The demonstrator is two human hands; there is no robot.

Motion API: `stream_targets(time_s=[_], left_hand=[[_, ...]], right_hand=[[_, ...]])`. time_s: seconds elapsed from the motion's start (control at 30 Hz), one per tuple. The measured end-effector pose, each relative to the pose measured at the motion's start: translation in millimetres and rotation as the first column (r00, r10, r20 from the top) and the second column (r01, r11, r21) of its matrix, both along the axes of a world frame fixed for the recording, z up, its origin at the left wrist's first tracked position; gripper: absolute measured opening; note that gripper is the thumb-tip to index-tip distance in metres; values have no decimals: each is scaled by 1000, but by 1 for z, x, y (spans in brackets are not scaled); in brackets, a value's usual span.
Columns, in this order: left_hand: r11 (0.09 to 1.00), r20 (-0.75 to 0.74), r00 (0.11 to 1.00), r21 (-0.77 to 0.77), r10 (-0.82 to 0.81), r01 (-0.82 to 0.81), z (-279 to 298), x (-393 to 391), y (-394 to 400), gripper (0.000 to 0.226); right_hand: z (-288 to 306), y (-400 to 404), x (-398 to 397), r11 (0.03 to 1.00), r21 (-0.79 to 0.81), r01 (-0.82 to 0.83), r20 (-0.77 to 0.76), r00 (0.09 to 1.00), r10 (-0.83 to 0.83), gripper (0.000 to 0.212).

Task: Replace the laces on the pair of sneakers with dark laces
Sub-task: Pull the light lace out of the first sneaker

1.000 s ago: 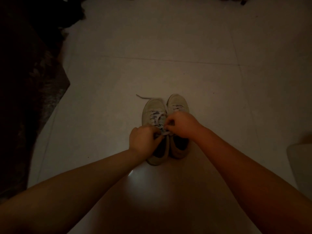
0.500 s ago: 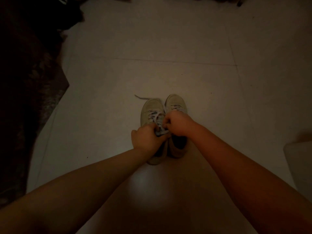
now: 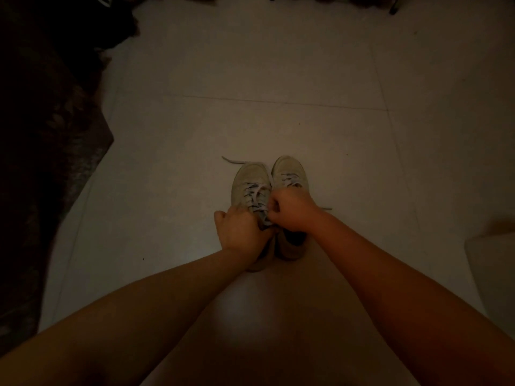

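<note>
**Both hands on the left sneaker's lace**

Nearest me, two bare forearms reach fwd over the pale tiled floor [image 3: 278, 65]. Left hand [image 3: 241, 232] sits curled over the left sneaker [image 3: 249, 179] near its collar; I can't tell exactly what it grips. Right hand [image 3: 289, 210] is fisted, fingers pinching the white lace [image 3: 257, 203] at the upper eyelets. Right sneaker [image 3: 288, 169] stands touching it, toes pointing away. A loose lace end [image 3: 232, 161] trails far-left of the toes. Dark rug [image 3: 41, 162] lies along the left; too dim for more.
</note>
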State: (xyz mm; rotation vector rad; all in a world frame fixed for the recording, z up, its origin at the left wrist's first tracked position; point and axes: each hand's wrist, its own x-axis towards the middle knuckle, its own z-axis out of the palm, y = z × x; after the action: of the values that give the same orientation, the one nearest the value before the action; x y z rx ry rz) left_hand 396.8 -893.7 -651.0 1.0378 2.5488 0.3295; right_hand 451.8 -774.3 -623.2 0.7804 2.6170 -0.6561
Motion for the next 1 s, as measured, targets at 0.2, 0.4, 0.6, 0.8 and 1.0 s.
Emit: stream_targets(time_s=[0.2, 0.4, 0.6, 0.8, 1.0], left_hand=[[999, -24, 999, 13, -29, 29, 4, 5, 0, 35], [996, -22, 997, -33, -78, 77, 4, 7, 1, 33], [995, -12, 997, -63, -78, 77, 4, 7, 2, 33], [993, -9, 996, -73, -94, 93, 2, 8, 1, 34], [994, 10, 996, -52, -92, 92, 2, 8, 2, 31]], right_hand=[[6, 7, 2, 965, 245, -97, -85, 989, 121, 9], [17, 17, -4, 945, 321, 60, -256, 966, 26, 14], [2, 10, 1, 987, 144, -73, -11, 997, 76, 27], [9, 13, -1, 999, 40, -4, -4, 1000, 5, 18], [14, 9, -13, 976, -44, 215, -43, 975, -217, 16]])
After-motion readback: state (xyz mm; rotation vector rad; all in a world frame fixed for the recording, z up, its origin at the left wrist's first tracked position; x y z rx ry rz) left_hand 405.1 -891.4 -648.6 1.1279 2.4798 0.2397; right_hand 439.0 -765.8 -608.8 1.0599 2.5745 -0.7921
